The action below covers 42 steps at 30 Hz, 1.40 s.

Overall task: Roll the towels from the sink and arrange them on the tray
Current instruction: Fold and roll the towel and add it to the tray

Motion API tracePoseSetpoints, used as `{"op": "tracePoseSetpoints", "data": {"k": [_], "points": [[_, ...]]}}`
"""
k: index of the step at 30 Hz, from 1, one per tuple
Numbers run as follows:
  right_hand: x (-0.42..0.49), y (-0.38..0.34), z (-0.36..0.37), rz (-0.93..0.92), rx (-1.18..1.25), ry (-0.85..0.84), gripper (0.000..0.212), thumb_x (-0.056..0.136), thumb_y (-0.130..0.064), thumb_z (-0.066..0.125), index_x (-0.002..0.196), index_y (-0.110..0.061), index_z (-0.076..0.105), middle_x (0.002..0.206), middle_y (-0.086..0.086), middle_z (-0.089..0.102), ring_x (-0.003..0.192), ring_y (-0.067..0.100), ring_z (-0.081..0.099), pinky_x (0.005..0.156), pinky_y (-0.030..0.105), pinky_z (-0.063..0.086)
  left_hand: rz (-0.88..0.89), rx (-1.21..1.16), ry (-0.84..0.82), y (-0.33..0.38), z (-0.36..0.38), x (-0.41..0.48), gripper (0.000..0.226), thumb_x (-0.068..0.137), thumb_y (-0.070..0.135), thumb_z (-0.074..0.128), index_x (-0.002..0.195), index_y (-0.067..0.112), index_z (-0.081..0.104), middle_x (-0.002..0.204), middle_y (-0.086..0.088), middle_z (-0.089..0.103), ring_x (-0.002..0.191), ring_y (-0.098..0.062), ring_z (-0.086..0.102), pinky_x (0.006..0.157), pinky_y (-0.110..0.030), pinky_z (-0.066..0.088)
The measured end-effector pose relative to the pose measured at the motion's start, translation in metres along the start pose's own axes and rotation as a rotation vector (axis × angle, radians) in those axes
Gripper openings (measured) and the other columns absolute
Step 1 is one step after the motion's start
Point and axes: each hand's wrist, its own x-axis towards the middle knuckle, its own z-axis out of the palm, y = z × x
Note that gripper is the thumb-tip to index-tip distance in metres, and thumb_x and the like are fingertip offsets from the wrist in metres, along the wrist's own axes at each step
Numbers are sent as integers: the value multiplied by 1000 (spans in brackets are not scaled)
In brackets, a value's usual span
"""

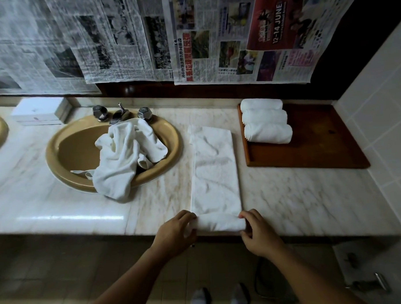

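Rolling begun at the near end of a folded towel.
The left hand (175, 228) and right hand (255, 230) each pinched one end of the towel (214, 174), lying lengthwise on the counter (300, 198) between sink (57, 158) and tray (321, 146), presumably so the roll stayed even.
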Motion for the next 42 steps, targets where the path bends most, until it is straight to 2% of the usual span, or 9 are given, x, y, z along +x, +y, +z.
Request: {"op": "tracePoseSetpoints", "data": {"k": [3, 7, 12, 19, 22, 32, 35, 38, 42], "points": [[4, 1, 1, 31, 37, 18, 37, 88, -27, 64, 123, -32, 52, 117, -16, 46, 101, 7, 56, 85, 22, 50, -71, -165, -27, 3, -2, 1, 41, 88, 47, 63, 125, 29, 61, 118, 20, 57, 74, -2, 61, 65, -20, 49], [13, 2, 1, 113, 111, 52, 35, 91, -27, 66, 125, -23, 60, 118, -9, 54, 107, 11, 56, 91, 23, 46, -191, -383, -46, -1, 0, 9, 25, 89, 45, 64, 113, 36, 66, 104, 16, 62, 78, -5, 68, 73, -34, 58], [20, 0, 3, 199, 144, 30, 34, 101, -40, 53, 128, -21, 59, 119, -8, 57, 108, 10, 56, 91, 26, 46, -327, -406, -75, 2, -5, 18, 19, 96, 45, 61, 106, 32, 70, 96, 12, 70, 84, -2, 68, 78, -31, 59], [28, -9, 4, 281, 96, 39, 41, 106, -42, 39, 132, -16, 56, 126, -1, 57, 114, 16, 55, 95, 30, 44, -441, -317, -81, 7, -4, 33, 42, 98, 49, 54, 82, 11, 61, 74, -6, 63, 66, -20, 58, 65, -38, 49], [32, -13, 3, 300, 84, 53, 41, 106, -38, 38, 134, -14, 56, 132, 2, 56, 119, 19, 54, 98, 28, 41, -478, -272, -64, 12, -1, 38, 47, 98, 49, 52, 79, 6, 57, 66, -3, 52, 58, -15, 45, 59, -31, 38], [41, -16, -3, 414, 109, 53, 28, 103, -36, 48, 108, -15, 65, 103, 2, 63, 87, 15, 57, 75, 29, 45, -546, -261, -22, 22, 2, 41, 36, 95, 46, 58, 74, 17, 53, 68, 2, 52, 57, -11, 45, 55, -27, 39], [40, -20, -2, 434, 147, 112, 20, 100, -38, 53, 113, -25, 60, 103, -2, 64, 88, 15, 60, 70, 29, 46, -501, -336, 133, 26, 3, 36, 22, 90, 41, 66, 98, 25, 54, 98, 10, 52, 71, -6, 55, 60, -28, 52], [32, -23, 1, 335, 190, 200, 26, 99, -30, 58, 119, -38, 45, 110, -8, 54, 93, 13, 58, 66, 24, 43, -221, -243, 257, 24, 9, 32, 14, 94, 30, 69, 103, 27, 60, 106, 15, 48, 78, -2, 55, 61, -23, 51], [26, -17, 12, 88, 120, 311, 18, 98, -12, 59, 113, -22, 62, 110, -9, 49, 90, 6, 56, 68, 12, 45, -17, -91, 285, 17, 19, 29, 11, 94, 17, 68, 103, 22, 71, 104, 13, 59, 84, -8, 60, 62, -24, 50]]}}
